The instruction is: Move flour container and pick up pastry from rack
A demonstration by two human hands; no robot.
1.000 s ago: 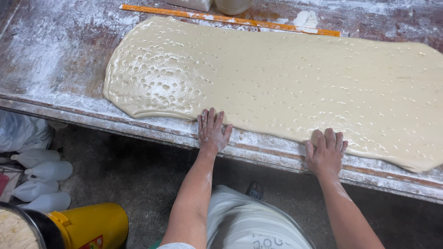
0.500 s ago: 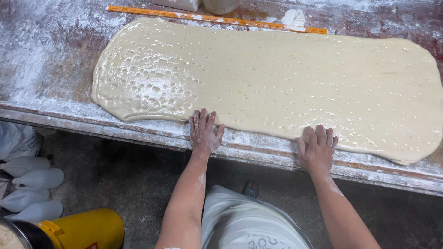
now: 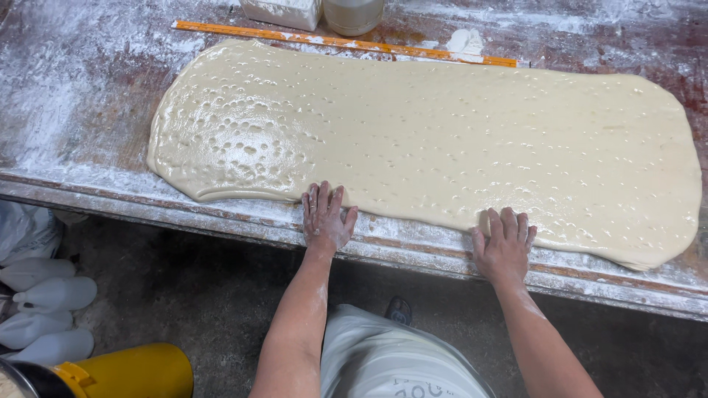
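1. The floured worktable [image 3: 81,96] spreads away from your fingertips on every side, and its near edge runs under both your palms.
2. The long sheet of dough [image 3: 442,140] lies flat on the table, beyond your fingertips; its near edge touches the fingers of both hands, and its dimpled, glossy end lies off to the left of your left fingers.
3. The yellow ruler [image 3: 346,44] lies along the far side of the dough, well apart from your fingers.
4. Your left hand [image 3: 324,217] lies flat, fingers spread and open, gripping nothing, tips on the dough's edge.
5. Your right hand [image 3: 505,243] lies the same way, flat and open, fingertips on the dough's edge.
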